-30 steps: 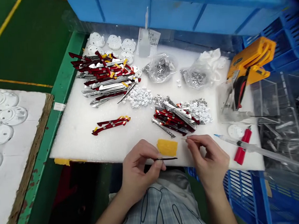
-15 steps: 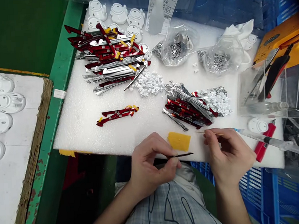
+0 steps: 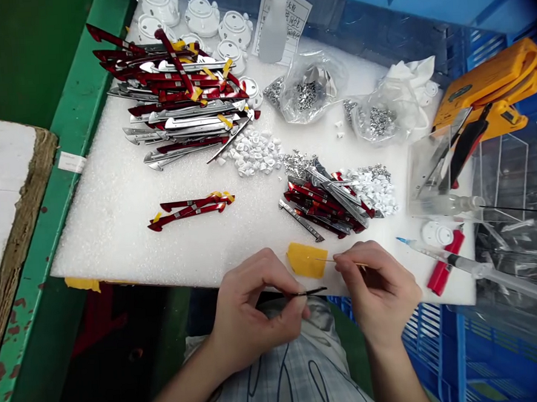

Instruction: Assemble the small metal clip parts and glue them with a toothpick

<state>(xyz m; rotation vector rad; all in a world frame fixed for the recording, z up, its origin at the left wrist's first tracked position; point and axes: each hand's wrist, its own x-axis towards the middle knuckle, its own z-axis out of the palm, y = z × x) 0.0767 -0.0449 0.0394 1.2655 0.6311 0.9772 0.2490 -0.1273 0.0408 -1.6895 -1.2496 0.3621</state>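
My left hand (image 3: pixel 266 307) pinches a thin dark strip (image 3: pixel 316 291) between thumb and fingertips, seen edge-on, so its face is hidden. My right hand (image 3: pixel 378 285) is closed on a slender wooden stick (image 3: pixel 324 259), like a toothpick. The stick's tip points left over a yellow square (image 3: pixel 305 265) lying at the foam board's front edge; I cannot tell whether they touch. Beyond the hands lies a pile of red and silver blade-shaped strips (image 3: pixel 325 200). Two red strips (image 3: pixel 191 209) with yellow tape lie apart on the left.
A larger heap of strips (image 3: pixel 176 103) covers the back left of the white foam board (image 3: pixel 116 246). White caps (image 3: pixel 256 153), bags of small metal parts (image 3: pixel 310 92) and a squeeze bottle (image 3: pixel 274 31) stand around. At right are a syringe (image 3: pixel 473 267), a red marker (image 3: pixel 445 263) and a clear box (image 3: pixel 430 167).
The right hand has moved left, bringing the stick's tip over the yellow square. The left hand still pinches the dark strip. The whole view has shifted somewhat.
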